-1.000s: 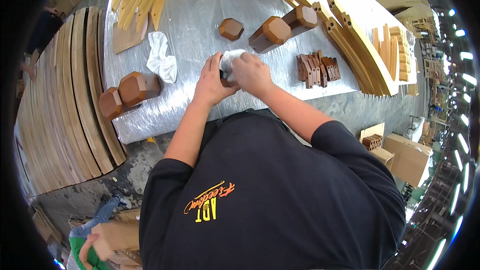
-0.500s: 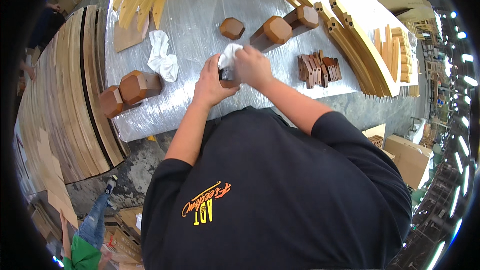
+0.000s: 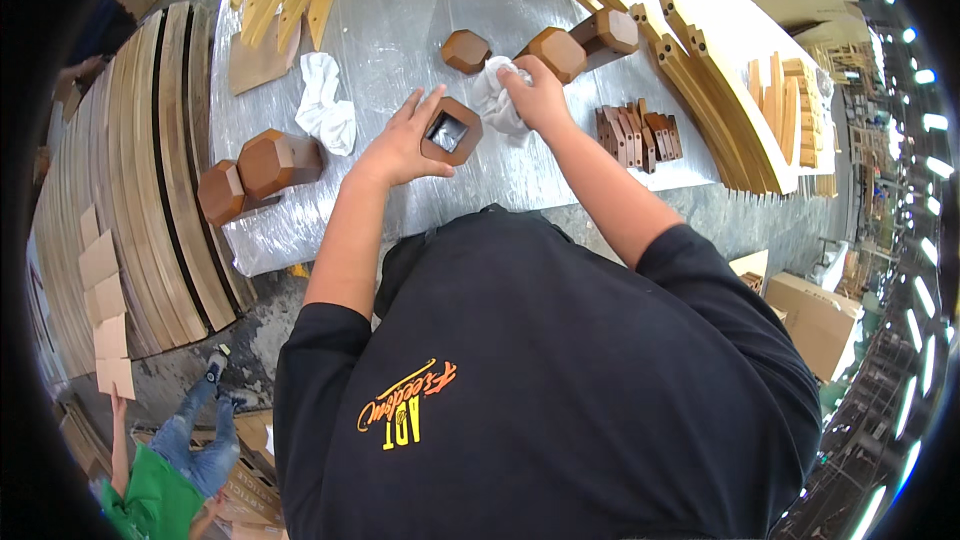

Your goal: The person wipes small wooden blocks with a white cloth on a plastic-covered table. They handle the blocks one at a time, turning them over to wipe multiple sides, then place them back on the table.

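Note:
My left hand [image 3: 402,143] holds a brown hollow wooden block [image 3: 450,130] upright on the plastic-covered table [image 3: 420,20], its square opening facing up. My right hand [image 3: 535,95] presses a white cloth [image 3: 495,100] down on the table just right of that block. Right behind the cloth lie two long brown faceted pieces [image 3: 575,43], and a small brown faceted block [image 3: 465,50] sits to their left.
Two more brown faceted blocks [image 3: 255,175] rest at the table's left edge beside another white rag [image 3: 325,105]. A row of small dark wooden pieces [image 3: 635,133] lies to the right. Curved pale wood slats [image 3: 700,60] are stacked right, back and left. A person in green [image 3: 150,490] stands at lower left.
Both hands were together rubbing the block with the cloth. Now they are apart: the left one holds the block with its opening up, the right one has moved the cloth to the table.

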Motion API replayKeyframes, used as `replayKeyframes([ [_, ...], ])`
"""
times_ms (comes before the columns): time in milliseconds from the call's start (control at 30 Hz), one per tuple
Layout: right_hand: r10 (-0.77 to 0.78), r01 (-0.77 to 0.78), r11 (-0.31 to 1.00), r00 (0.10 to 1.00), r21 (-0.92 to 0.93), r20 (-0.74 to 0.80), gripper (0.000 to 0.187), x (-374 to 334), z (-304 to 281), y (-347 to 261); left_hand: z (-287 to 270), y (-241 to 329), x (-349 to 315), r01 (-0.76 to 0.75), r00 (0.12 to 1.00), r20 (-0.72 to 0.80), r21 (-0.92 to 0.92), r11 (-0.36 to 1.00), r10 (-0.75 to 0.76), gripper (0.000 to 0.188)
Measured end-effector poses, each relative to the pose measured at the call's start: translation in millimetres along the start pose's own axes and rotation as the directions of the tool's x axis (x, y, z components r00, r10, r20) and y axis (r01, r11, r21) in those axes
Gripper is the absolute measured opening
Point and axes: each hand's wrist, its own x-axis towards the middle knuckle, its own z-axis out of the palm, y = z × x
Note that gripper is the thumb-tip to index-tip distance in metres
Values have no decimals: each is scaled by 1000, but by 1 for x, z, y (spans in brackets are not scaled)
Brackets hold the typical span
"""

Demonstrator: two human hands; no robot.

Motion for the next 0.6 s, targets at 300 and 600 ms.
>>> replayKeyframes([
  [300,-407,492,843,848,-219,340,39,-94,22,-23,42,-1,-13,84,969,-213,-193,978,-126,137],
  [600,-415,460,847,885,-265,211,29,-86,33,-19,53,-8,-16,49,945,-312,-150,987,-94,123],
])
